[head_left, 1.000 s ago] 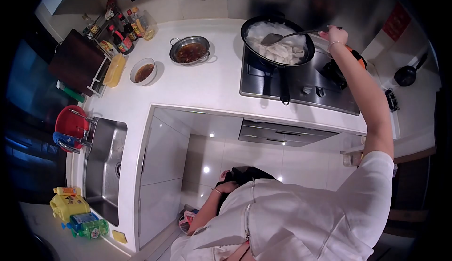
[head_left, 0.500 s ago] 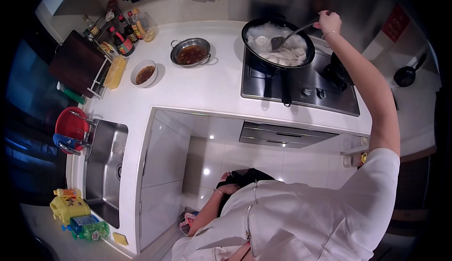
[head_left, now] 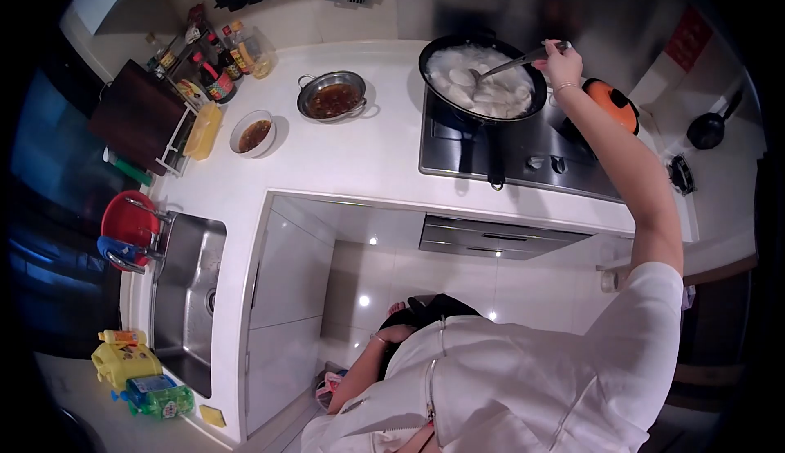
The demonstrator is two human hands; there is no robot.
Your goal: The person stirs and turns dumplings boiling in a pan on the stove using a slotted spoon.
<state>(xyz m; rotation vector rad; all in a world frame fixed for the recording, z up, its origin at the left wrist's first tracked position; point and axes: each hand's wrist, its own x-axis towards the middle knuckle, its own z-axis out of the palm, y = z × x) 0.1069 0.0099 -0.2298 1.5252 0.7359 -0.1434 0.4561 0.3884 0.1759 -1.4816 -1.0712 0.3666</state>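
Observation:
My right hand (head_left: 562, 65) is closed around the handle of a metal ladle (head_left: 513, 62), above the right rim of a black wok (head_left: 484, 118). The ladle's head is partly sunk among pale dumplings (head_left: 503, 96) in whitish, steaming water. The wok sits on the left part of the steel gas stove (head_left: 523, 154). Low down, my left hand (head_left: 396, 334) rests against my front by dark clothing (head_left: 429, 309); its fingers are mostly hidden.
An orange lidded pot (head_left: 612, 103) stands behind my right forearm. Left of the stove are a two-handled metal bowl (head_left: 307, 109) and a white bowl (head_left: 260, 149), both with brown sauce. Sauce bottles (head_left: 217, 83) line the back-left corner; a sink (head_left: 184, 347) lies left.
My right hand has moved slightly left and down, and the ladle's head has shifted left and deeper among the dumplings. The orange pot has come into view; my left hand stays low.

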